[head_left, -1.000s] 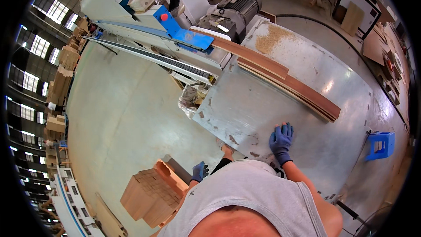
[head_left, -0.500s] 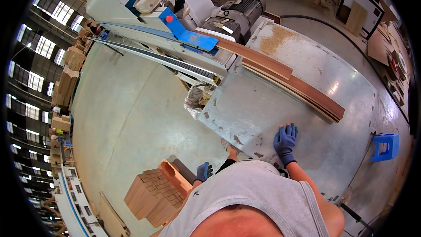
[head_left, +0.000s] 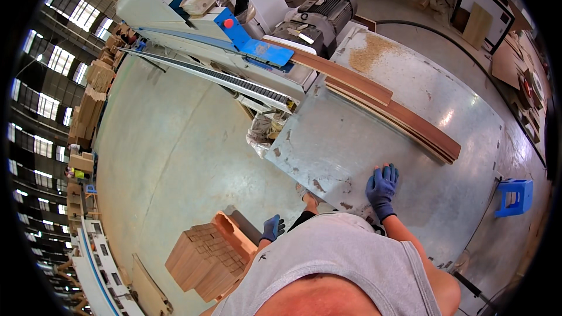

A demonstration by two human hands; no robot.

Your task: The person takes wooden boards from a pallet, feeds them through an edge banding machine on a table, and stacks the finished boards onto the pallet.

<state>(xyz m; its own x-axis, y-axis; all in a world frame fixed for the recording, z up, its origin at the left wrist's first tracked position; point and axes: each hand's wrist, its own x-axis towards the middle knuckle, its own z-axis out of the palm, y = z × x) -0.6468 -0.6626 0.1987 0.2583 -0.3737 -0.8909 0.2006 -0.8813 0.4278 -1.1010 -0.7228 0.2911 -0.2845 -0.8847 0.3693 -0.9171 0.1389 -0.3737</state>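
Note:
My right hand (head_left: 382, 189), in a blue work glove with bare fingertips, lies flat on the grey metal table (head_left: 328, 134), fingers stretched forward and holding nothing. Beyond it, several long reddish-brown wooden boards (head_left: 404, 118) lie stacked slantwise across the table, apart from the hand. One board (head_left: 339, 74) reaches back to the blue guard of a machine. My left hand (head_left: 272, 228), also gloved in blue, hangs low at my left side with its fingers apart and nothing in it. Close beside it stands a stack of wooden boards (head_left: 208, 257) on the floor.
The machine (head_left: 234, 52) carries a red button, a grey motor (head_left: 333, 9) and a long roller rail (head_left: 205, 74) along its side. Sawdust (head_left: 370, 52) covers part of the table's far end. A blue plastic stool (head_left: 514, 197) stands right of the table. Timber stacks (head_left: 91, 111) line the far left.

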